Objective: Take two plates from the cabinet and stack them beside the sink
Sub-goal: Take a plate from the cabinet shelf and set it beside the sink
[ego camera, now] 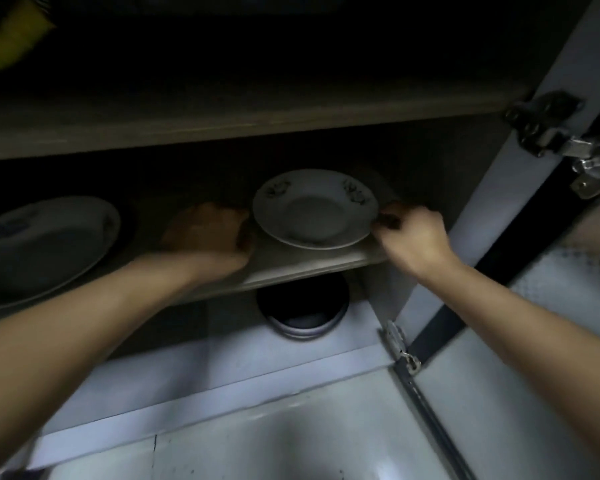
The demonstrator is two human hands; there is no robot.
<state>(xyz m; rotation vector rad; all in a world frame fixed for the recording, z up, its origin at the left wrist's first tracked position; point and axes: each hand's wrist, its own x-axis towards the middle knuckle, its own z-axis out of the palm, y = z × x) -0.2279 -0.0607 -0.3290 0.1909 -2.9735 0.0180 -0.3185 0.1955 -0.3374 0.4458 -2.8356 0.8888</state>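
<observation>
Head view: round white ceramic plate with floral rim (315,209) lies on the grey cabinet shelf (302,263). Right hand (414,233) pinches its right rim; left hand (208,233), blurred, grip indeterminate. Recommend supporting both rims, lifting level.

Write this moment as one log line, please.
stage: reaching for plate | plate: on shelf | right hand: fingers at rim | left hand: beside plate, blurred
</observation>
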